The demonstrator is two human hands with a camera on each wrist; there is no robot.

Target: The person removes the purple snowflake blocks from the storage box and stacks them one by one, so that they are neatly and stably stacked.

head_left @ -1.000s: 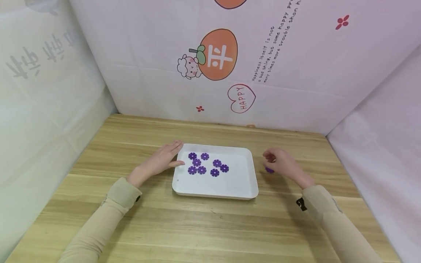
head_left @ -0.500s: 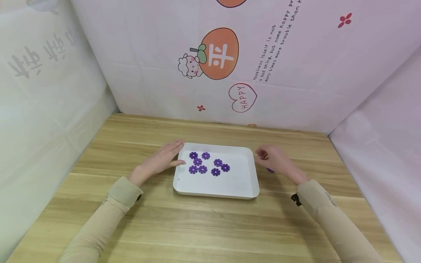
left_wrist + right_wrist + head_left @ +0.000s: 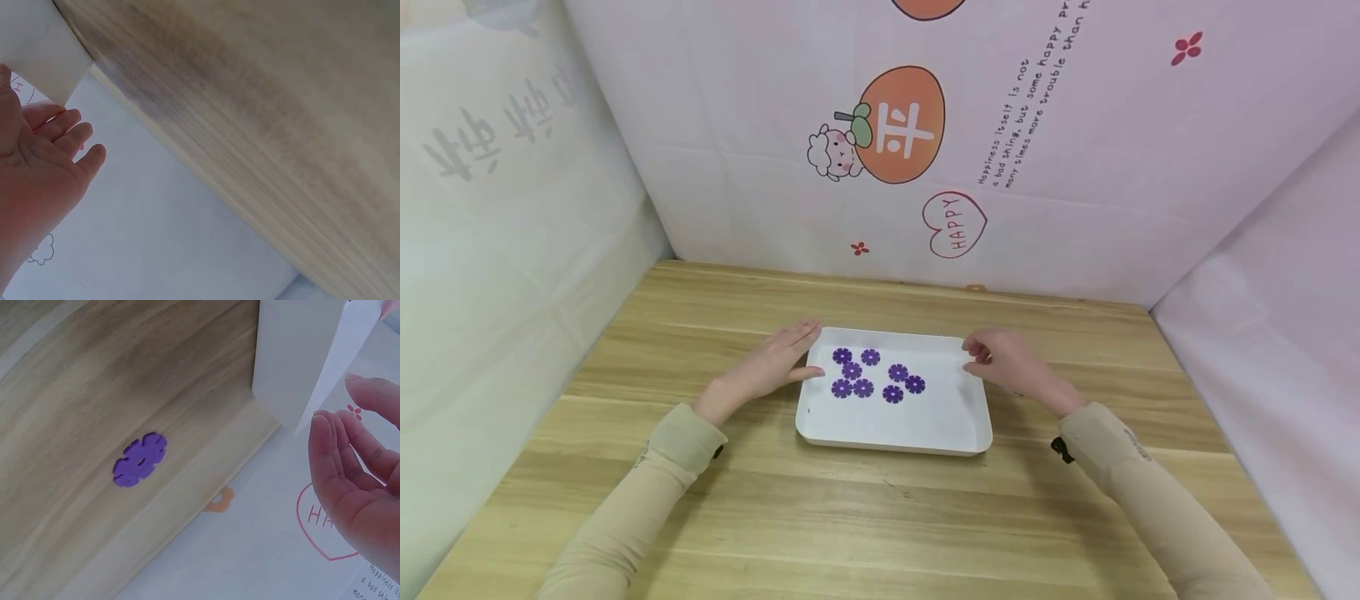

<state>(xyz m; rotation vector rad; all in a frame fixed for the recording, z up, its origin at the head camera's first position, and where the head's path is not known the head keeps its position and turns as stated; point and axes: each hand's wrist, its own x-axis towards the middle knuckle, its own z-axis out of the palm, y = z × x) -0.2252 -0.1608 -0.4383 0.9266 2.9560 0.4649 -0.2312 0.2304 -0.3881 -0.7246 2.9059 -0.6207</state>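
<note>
A shallow white tray (image 3: 887, 425) lies on the table with several purple notched discs (image 3: 892, 394) inside, mostly toward its left half. My left hand (image 3: 771, 362) rests at the tray's left rim, fingers stretched along it and thumb reaching over the edge; in the left wrist view its fingertips meet the tray's corner. At the far right corner, my right hand (image 3: 1011, 358) has its fingers bent over the rim. The right wrist view shows a gap between its thumb and fingers, with nothing held. Another purple disc (image 3: 147, 450) lies flat on the table outside the tray, mostly hidden under the right hand in the head view.
The wooden table (image 3: 850, 525) ends at a printed cloth wall (image 3: 760, 200) behind the tray. White cloth also hangs on the left side (image 3: 512, 267) and on the right side (image 3: 1262, 292).
My right hand has moved left from beside the loose purple disc to the tray's right rim, leaving that disc on the table. The left hand stays at the left rim.
</note>
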